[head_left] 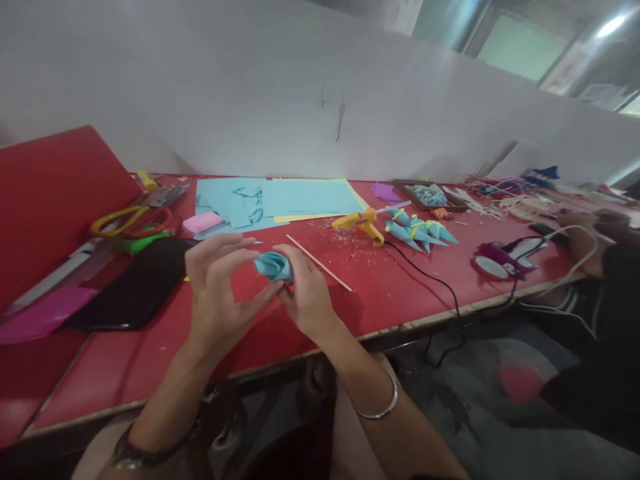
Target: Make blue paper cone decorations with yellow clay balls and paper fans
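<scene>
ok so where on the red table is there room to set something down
Mostly bare red table shows between the thin stick and the black cord, down to the front edge; another patch lies in front of the flat black item. Crowded: around the pink block, glue gun and blue cones.

i can't read any text, label, brand, number or sign from where i sit.
</scene>
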Tool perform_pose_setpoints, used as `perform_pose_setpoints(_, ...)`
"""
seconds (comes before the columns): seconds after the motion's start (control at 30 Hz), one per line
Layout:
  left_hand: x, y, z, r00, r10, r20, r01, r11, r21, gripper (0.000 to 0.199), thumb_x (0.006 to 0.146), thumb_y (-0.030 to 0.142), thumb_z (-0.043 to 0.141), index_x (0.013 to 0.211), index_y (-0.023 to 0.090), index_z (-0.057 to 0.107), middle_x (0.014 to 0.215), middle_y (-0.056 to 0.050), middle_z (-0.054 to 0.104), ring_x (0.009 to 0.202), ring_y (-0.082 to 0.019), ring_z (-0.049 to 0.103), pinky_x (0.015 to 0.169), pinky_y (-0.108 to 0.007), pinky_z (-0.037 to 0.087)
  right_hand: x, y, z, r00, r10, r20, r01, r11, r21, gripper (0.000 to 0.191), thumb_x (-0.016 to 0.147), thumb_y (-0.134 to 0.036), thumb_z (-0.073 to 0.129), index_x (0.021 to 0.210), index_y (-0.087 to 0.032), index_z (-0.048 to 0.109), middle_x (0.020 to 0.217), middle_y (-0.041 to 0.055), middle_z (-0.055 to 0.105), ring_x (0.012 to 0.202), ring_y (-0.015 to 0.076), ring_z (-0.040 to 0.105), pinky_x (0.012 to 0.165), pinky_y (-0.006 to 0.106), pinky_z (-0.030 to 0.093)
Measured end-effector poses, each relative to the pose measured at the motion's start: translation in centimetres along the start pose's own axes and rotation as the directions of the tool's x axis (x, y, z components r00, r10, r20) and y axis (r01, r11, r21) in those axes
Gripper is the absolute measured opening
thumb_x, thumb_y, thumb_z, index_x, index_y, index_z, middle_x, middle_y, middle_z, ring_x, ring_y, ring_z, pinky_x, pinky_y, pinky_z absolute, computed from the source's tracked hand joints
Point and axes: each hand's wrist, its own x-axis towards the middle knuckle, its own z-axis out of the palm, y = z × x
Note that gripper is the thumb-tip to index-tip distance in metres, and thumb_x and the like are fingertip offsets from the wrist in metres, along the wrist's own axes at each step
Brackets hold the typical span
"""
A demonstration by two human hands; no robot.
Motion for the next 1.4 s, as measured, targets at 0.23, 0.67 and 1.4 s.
perform_pose_setpoints(0.23,-0.3,-0.3,-0.2,0.986,0.162,-0.038,-0.157,0.982,0.11,0.011,0.072,0.022,0.067,0.082,0.025,0.062,0.111,-0.004,0.044,0.107,-0.021,0.048,0.085,-0.035,0.051,0.1,-0.1,0.4,0.993,-0.081,-0.082,0.083,0.996,0.026,0.035,0.084,-0.027,0.044,0.118,-0.02,0.039,0.106,0.0081,0.054,0.099,0.0191,0.053,0.086,0.035,0.048)
perform_pose_setpoints(0.67,0.1,0.0,-0.7,0.989,0.079,0.128,-0.089,0.993,0.077,0.008,0.075,0.019,0.063,0.081,0.024,0.06,0.109,-0.004,0.05,0.1,-0.02,0.049,0.08,-0.038,0.05,0.1,-0.1,-0.2,1.0,-0.013,-0.028,0.014,0.998,0.054,0.038,0.078,-0.018,0.047,0.116,-0.021,0.04,0.107,0.0081,0.052,0.102,0.0203,0.05,0.09,0.038,0.043)
perform_pose_setpoints(1.4,0.5,0.2,-1.2,0.99,0.114,0.086,-0.117,0.993,0.034,0.019,0.073,0.015,0.066,0.085,0.027,0.058,0.099,-0.001,0.047,0.089,-0.016,0.05,0.073,-0.032,0.049,0.5,-0.2,-0.5,0.992,0.066,0.104,-0.096,0.945,0.311,0.021,0.076,-0.023,0.054,0.097,-0.021,0.051,0.098,0.0023,0.06,0.09,0.0154,0.058,0.076,0.029,0.05)
